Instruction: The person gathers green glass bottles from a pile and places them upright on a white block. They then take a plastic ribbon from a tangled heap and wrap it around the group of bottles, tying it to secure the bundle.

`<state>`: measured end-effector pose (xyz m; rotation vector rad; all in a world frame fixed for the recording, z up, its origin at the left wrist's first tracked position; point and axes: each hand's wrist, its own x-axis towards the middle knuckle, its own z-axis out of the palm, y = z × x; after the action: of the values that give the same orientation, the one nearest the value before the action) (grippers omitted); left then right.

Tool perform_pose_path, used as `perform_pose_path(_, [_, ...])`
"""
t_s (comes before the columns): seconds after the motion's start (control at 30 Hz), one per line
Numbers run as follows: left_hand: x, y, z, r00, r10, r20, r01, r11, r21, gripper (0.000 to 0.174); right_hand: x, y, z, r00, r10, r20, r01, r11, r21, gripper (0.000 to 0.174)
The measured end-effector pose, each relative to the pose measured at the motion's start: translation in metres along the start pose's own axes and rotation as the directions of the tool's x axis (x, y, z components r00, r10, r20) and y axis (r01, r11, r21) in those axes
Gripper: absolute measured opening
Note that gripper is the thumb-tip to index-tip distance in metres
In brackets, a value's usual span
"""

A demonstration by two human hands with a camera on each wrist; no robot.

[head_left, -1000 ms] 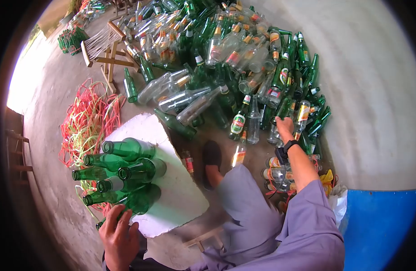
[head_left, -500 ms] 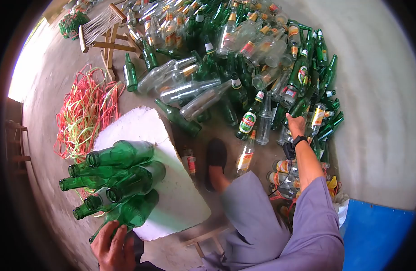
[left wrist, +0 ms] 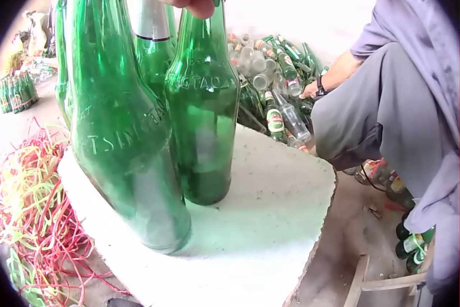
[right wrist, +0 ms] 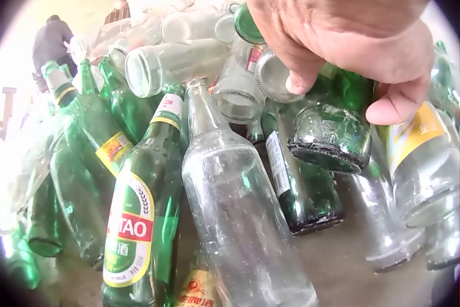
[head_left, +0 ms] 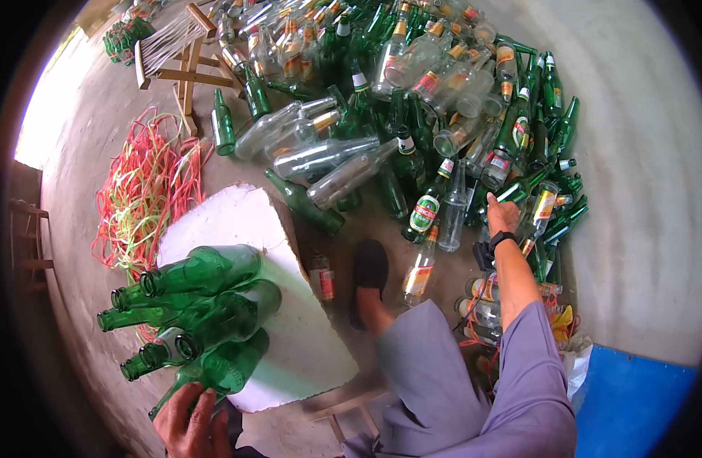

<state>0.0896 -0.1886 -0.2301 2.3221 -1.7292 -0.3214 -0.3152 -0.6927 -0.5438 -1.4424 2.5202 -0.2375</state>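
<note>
On a white board (head_left: 305, 336) stands a cluster of several green glass bottles (head_left: 214, 271), uncapped. At the near side of this cluster, my left hand (head_left: 192, 424) holds one green bottle (left wrist: 205, 113) by its neck; in the left wrist view its base stands on the board, beside another embossed bottle (left wrist: 118, 135). Out at the pile, my right hand (head_left: 503, 214) grips a green bottle (right wrist: 330, 131), thumb on one side and fingers on the other, its round base toward the right wrist camera. A clear bottle (right wrist: 230, 192) and a labelled green bottle (right wrist: 140, 221) are close by.
A large heap of green and clear bottles (head_left: 412, 76) covers the floor ahead. Tangled red and yellow-green plastic strips (head_left: 145, 191) lie left of the board. A wooden folding stool (head_left: 185, 76) stands behind them. Tied bottles (head_left: 481, 305) lie near my right forearm, beside a blue panel (head_left: 633, 397).
The head view has shifted, so the pile appears farther right and the board's bottles a little lower left. Both hands stay at their bottles, with little visible movement.
</note>
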Motion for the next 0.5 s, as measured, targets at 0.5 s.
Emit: perform_pose_path(0.5, [0.003, 0.002, -0.01, 1.0, 0.003, -0.03, -0.003, 1.0, -0.001, 0.029, -0.036, 0.036, 0.006, 0.991, -0.131, -0.002, 0.123, 0.928, 0.352, 0.061])
